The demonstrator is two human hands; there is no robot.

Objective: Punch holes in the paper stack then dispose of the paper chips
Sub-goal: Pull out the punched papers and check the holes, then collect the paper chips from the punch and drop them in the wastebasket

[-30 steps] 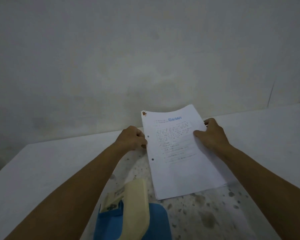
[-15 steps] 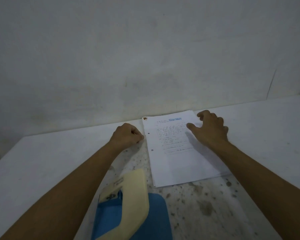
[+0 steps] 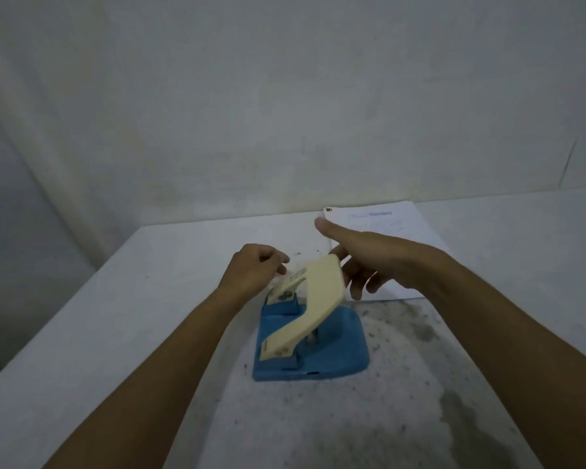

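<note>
A hole punch with a blue base (image 3: 339, 346) and a raised cream lever (image 3: 315, 309) stands on the table in front of me. The white paper stack (image 3: 386, 228) lies flat behind it at the far right, near the wall, partly hidden by my right hand. My right hand (image 3: 369, 262) hovers open beside the lever's far end, thumb up, fingers spread just past the lever tip. My left hand (image 3: 254, 272) is at the punch's far left end, fingers curled loosely; whether it touches the punch I cannot tell.
The white table (image 3: 115, 316) has a grey speckled, stained patch (image 3: 403, 384) around and in front of the punch. A plain wall (image 3: 285, 113) rises right behind the table's far edge. The table's left edge falls away at the left.
Both hands have left the paper stack, which lies flat by the wall. They have come back to the hole punch, and my view has dropped toward it.
</note>
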